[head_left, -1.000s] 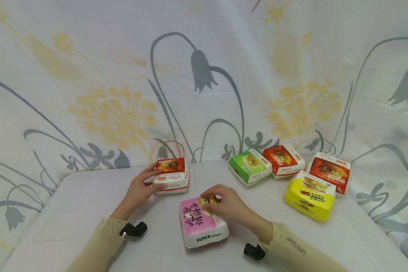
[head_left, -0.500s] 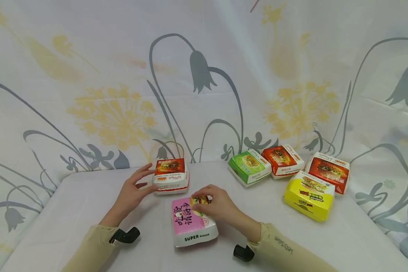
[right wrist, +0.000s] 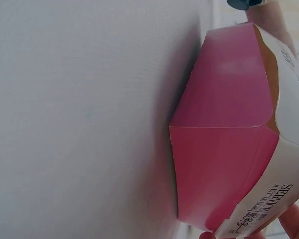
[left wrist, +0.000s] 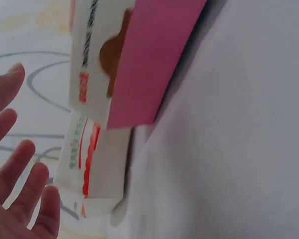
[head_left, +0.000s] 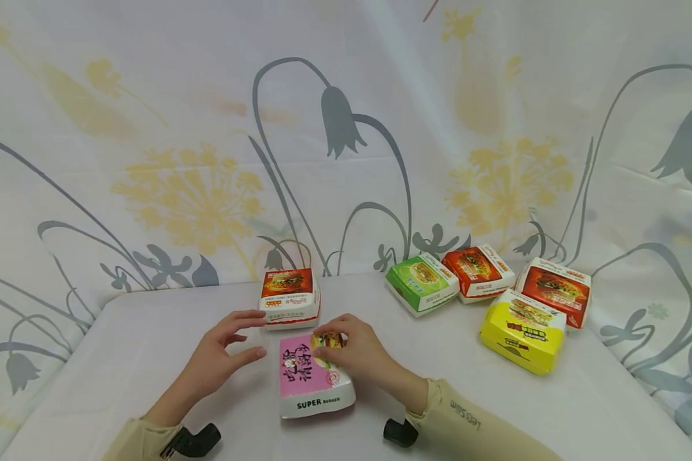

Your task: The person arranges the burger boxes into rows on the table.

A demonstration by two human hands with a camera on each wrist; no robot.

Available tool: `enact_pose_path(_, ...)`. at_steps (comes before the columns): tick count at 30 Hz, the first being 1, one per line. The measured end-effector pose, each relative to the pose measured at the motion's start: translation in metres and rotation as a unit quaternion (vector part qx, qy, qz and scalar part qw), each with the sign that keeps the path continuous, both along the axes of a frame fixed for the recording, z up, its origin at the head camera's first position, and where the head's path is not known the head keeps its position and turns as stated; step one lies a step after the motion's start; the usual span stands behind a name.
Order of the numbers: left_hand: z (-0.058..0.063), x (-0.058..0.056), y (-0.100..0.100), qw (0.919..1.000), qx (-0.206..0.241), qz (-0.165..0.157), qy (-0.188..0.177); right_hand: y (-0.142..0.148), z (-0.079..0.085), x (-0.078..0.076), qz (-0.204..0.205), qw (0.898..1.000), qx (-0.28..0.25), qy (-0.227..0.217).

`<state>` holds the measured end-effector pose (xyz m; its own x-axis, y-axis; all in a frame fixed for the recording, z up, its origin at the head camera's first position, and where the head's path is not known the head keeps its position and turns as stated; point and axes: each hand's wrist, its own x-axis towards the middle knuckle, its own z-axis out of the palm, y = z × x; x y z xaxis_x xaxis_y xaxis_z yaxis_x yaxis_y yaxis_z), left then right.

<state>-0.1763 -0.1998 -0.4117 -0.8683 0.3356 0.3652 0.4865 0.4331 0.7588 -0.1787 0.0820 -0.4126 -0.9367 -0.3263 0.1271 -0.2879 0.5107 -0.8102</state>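
Observation:
On the white cloth near the middle front sits a pink-and-white burger box [head_left: 300,378], its front side lettered SUPER BURGER. My right hand [head_left: 354,349] grips its far right part, thumb on the printed top; in the right wrist view, fingertips [right wrist: 294,221] show at the edge of the box. To the left of the box is my left hand [head_left: 216,352], fingers spread and relaxed, holding nothing. Just behind stands a red-and-white burger box [head_left: 288,298]; the left fingertips overlap its front left corner in the head view.
Toward the right stand a green burger box [head_left: 423,283], a red one [head_left: 478,272], another red-and-white one [head_left: 556,291] and a yellow one [head_left: 521,330], close together. Behind the table hangs a flower-printed cloth [head_left: 346,179].
My right hand has slid the pink box to the left. My left hand has let go of the red-and-white box and drawn back toward me. The other boxes stay put.

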Motion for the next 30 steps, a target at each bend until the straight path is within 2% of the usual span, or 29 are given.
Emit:
enact_pose_path(5, -0.006, 0.013, 0.007, 0.9979, -0.021, -0.060, -0.012, -0.005, 0.000, 0.000, -0.004, 1.000, -0.001, -0.001)
enact_pose_path(9, -0.012, 0.016, 0.011, 0.9950, -0.037, -0.090, -0.023, -0.009, -0.002, 0.000, -0.011, 1.000, -0.001, -0.008)
enact_pose_path(16, -0.016, 0.014, 0.012, 0.9900, -0.063, -0.122, -0.033, -0.010, -0.003, 0.001, -0.013, 1.000, -0.008, -0.011)
enact_pose_path(20, -0.016, 0.014, 0.014, 0.9875, -0.080, -0.129, -0.042, -0.008, -0.003, 0.002, -0.012, 1.000, -0.014, -0.013)
enact_pose_path(27, -0.015, 0.013, 0.012, 0.9860, -0.079, -0.144, -0.033, -0.005, -0.004, 0.003, -0.003, 1.000, -0.004, -0.012)
enact_pose_path(30, -0.015, 0.011, 0.008, 0.9841, -0.078, -0.154, -0.041, -0.001, -0.005, 0.002, 0.008, 1.000, -0.007, -0.022)
